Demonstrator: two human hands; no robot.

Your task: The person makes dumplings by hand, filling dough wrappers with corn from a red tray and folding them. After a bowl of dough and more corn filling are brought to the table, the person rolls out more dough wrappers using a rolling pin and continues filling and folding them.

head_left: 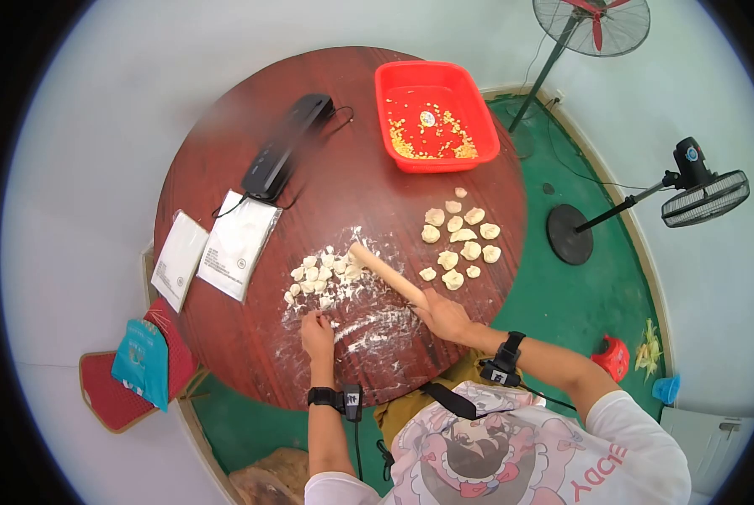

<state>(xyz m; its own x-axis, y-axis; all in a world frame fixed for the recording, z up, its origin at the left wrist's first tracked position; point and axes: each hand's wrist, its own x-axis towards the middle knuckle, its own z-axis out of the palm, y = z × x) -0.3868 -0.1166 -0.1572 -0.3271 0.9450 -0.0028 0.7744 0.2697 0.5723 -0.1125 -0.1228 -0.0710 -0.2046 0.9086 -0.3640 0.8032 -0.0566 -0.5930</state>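
My right hand (pixel 444 318) is closed around the near end of a wooden rolling pin (pixel 389 276), which slants across the floured table (pixel 351 194). The pin's far end reaches the edge of a cluster of small dough pieces (pixel 312 274). Just below that cluster, my left hand (pixel 317 335) rests low over the flour with its fingers drawn together; whatever they may hold is too small to make out. Several filled dumplings (pixel 449 259) lie in loose rows to the right of the pin. Loose flour (pixel 377 330) is smeared between my hands.
A red plastic basin (pixel 437 160) with yellow filling scraps stands at the back right. A black laminator-like device (pixel 286 147) with a cord and two white packets (pixel 239 244) lie on the left. A red chair (pixel 107 387) and a standing fan (pixel 570 233) flank the table.
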